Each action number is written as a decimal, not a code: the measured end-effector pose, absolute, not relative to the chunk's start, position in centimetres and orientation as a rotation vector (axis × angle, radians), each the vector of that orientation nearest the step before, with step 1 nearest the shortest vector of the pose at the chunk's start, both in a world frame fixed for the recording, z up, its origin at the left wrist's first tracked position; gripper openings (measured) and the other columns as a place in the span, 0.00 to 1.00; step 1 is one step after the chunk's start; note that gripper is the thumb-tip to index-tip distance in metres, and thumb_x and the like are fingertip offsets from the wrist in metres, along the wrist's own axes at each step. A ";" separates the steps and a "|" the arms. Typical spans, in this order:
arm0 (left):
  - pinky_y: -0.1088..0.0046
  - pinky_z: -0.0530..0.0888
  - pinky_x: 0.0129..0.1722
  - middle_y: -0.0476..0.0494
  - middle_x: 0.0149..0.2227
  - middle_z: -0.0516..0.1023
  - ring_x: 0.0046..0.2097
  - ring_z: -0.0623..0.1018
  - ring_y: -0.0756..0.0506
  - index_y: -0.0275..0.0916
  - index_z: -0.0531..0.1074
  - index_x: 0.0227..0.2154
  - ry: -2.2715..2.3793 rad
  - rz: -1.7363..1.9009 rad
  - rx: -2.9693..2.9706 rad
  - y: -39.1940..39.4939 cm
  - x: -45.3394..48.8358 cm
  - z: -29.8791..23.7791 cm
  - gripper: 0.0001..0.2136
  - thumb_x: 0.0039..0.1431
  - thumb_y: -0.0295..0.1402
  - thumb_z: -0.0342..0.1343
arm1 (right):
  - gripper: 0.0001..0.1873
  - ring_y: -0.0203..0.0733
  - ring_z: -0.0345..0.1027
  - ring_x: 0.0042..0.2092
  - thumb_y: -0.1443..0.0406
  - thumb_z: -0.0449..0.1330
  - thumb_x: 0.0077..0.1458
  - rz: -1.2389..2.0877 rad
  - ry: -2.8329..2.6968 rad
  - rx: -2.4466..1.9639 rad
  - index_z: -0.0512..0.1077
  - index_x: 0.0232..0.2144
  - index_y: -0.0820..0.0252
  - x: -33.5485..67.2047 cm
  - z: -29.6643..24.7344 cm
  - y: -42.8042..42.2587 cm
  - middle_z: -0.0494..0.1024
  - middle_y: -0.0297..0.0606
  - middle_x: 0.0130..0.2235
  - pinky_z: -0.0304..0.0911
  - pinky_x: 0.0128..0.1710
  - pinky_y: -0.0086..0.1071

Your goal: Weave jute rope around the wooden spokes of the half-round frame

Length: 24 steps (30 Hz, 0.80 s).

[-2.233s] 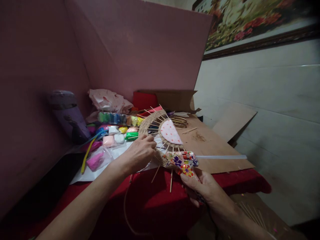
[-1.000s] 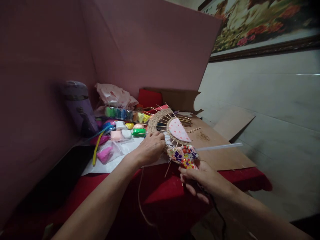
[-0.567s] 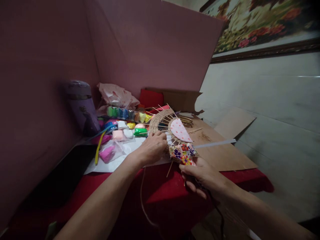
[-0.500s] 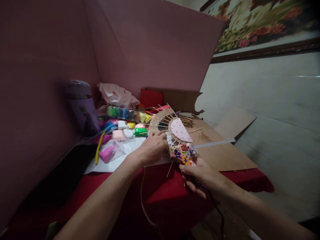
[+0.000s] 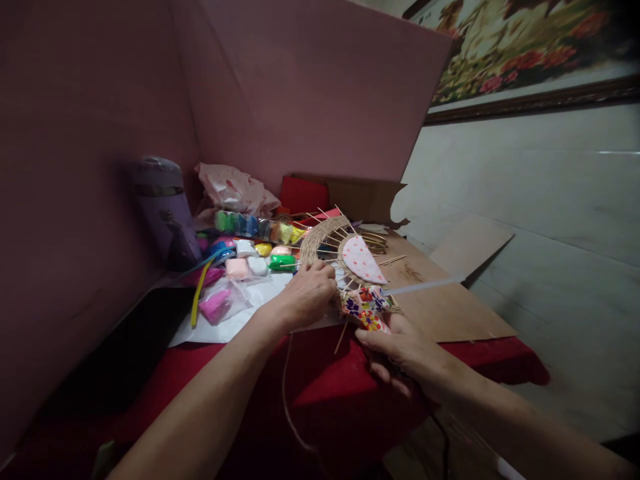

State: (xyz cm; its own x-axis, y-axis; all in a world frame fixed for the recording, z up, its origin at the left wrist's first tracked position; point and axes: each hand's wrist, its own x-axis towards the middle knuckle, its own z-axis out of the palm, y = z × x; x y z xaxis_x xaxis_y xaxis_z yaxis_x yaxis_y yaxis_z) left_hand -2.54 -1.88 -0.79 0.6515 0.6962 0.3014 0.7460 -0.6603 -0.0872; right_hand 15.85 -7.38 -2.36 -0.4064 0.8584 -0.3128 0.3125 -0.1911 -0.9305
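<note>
A fan-shaped piece of twine wound over thin wooden sticks (image 5: 320,239) stands tilted above the table, with a pink dotted fabric half-round (image 5: 363,260) at its middle. My left hand (image 5: 313,290) is closed on its near left edge; the fingertips are partly hidden. From below that hand a loose strand of twine (image 5: 285,383) hangs down past the table edge. My right hand (image 5: 395,347) is wrapped round a flower-patterned hot glue gun (image 5: 367,310), held against the fan's lower part. A translucent glue stick (image 5: 425,287) juts out of its back, and a dark cord (image 5: 445,433) hangs below.
Several bright clay packets (image 5: 245,267) lie on white paper at the left, near a purple tumbler (image 5: 167,220). A yellow strip (image 5: 200,293) lies before them. Brown cardboard (image 5: 450,317) covers the right of the red-clothed table (image 5: 320,373). A pink panel (image 5: 310,87) stands behind.
The glue stick's far end has shifted slightly toward the gun. Both hands stay almost where they were, and the fan has barely moved.
</note>
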 end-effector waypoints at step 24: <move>0.64 0.61 0.41 0.42 0.38 0.70 0.43 0.64 0.42 0.38 0.72 0.28 -1.186 -0.356 -2.667 -1.7 -2.6 -0.9 0.07 0.53 0.26 0.49 | 0.14 0.27 0.48 0.09 0.56 0.54 0.51 1.650 -1.587 -1.352 0.61 0.33 0.61 15.5 -2.4 -7.9 0.64 0.25 0.12 0.46 0.07 0.20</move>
